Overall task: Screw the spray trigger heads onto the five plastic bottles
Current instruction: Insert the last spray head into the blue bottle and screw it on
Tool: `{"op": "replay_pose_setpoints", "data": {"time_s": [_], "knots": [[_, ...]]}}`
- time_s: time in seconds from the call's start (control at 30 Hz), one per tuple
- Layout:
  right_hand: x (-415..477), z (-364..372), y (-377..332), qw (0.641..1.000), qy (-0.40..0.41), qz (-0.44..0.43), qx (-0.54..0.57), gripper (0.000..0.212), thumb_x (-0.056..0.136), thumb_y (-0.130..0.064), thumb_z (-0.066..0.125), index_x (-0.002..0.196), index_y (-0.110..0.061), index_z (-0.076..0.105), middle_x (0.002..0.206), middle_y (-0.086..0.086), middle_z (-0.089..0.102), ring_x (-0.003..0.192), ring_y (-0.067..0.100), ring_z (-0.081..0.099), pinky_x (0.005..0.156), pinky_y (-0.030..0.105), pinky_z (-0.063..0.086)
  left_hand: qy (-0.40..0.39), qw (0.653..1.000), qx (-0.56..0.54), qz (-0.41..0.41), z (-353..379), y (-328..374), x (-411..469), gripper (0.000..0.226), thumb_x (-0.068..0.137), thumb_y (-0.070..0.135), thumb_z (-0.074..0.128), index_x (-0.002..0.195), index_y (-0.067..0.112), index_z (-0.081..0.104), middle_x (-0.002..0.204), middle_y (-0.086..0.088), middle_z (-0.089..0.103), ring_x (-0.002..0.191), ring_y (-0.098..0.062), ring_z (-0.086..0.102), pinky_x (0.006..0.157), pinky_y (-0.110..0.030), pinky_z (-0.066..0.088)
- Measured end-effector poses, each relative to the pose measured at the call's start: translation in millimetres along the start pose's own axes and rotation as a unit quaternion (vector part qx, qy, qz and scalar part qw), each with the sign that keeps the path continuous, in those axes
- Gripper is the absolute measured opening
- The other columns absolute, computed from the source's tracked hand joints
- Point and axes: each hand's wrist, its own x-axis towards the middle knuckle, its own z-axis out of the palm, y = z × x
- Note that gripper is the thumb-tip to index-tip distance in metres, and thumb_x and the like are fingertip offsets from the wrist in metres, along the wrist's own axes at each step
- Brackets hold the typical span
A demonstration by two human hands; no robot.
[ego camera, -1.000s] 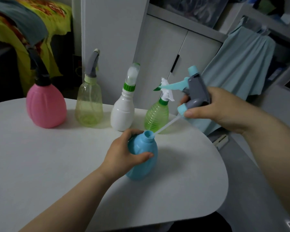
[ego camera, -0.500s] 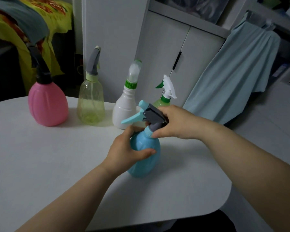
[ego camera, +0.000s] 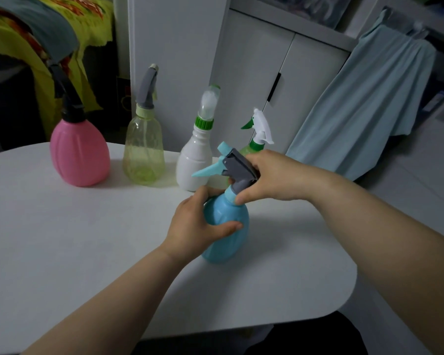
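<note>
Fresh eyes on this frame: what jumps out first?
Near the middle of the white table, the left hand grips the blue bottle while the right hand holds its grey-and-blue trigger head at the neck. Behind stand four more in a row, tops on: the pink bottle at far left, then the yellow bottle, white bottle and green bottle.

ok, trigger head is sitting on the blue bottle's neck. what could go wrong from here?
1. The right hand grips the trigger head by its grey body, thumb at the collar. If the head seats crooked on the blue bottle, it may cross-thread.
2. That hand works just in front of the green bottle, so a twist could knock it over.
</note>
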Motion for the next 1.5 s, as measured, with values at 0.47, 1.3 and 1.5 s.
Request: {"op": "replay_pose_setpoints", "data": {"time_s": [0.47, 1.3, 1.5], "knots": [[6.0, -10.8, -8.6, 0.996, -0.049, -0.038, -0.063, 0.032, 0.064, -0.015, 0.074, 0.065, -0.036, 0.049, 0.067, -0.020, 0.056, 0.066, -0.001, 0.056, 0.060, 0.014, 0.045, -0.003, 1.000, -0.002, -0.005, 0.3, -2.8, 2.4, 0.054, 0.057, 0.029, 0.080, 0.101, 0.024, 0.050, 0.096, 0.011, 0.052, 0.094, -0.010, 0.050, 0.085, -0.029, 0.043], [2.9, -3.1, -11.4, 0.998, -0.017, 0.001, -0.063, 0.026, 0.064, -0.023, 0.072, 0.068, -0.025, 0.047, 0.066, -0.007, 0.054, 0.058, 0.010, 0.054, 0.053, 0.024, 0.042, -0.013, 1.000, -0.013, -0.001, -0.7, -4.4, 2.4, 0.048, 0.059, 0.026, 0.079, 0.093, 0.028, 0.045, 0.087, 0.019, 0.050, 0.092, -0.011, 0.051, 0.073, -0.018, 0.039], [-1.0, 14.6, -8.4, 0.997, 0.070, 0.028, 0.005, 0.023, 0.065, -0.021, 0.071, 0.072, -0.014, 0.050, 0.061, 0.007, 0.061, 0.047, 0.017, 0.057, 0.048, 0.025, 0.048, 0.025, 1.000, 0.013, -0.002, 4.4, -0.3, -2.6, 0.054, 0.057, 0.031, 0.079, 0.101, 0.019, 0.050, 0.097, 0.007, 0.055, 0.099, -0.019, 0.055, 0.085, -0.036, 0.046]]}}
